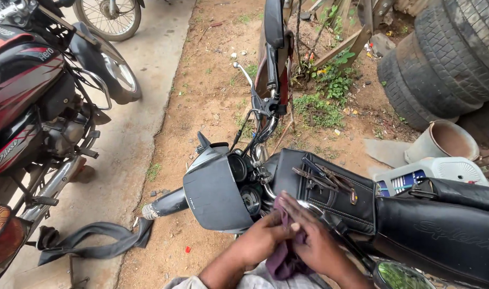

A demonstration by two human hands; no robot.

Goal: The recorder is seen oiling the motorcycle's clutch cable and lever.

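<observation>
Purple rag (283, 261) between both hands, perhaps pinched

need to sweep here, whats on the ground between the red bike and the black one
In the head view, a limp black inner tube lies between the red bike and the black bike.

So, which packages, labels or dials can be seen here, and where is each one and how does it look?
Plastic jug: right side, behind the black seat; whitish, lying down, with a blue label.
Tank lettering: red-black motorcycle at left; small white letters.
Instrument dials: behind the black headlamp cover; round, dark.
Seat embossing: black seat at right; raised script, same colour.
</observation>
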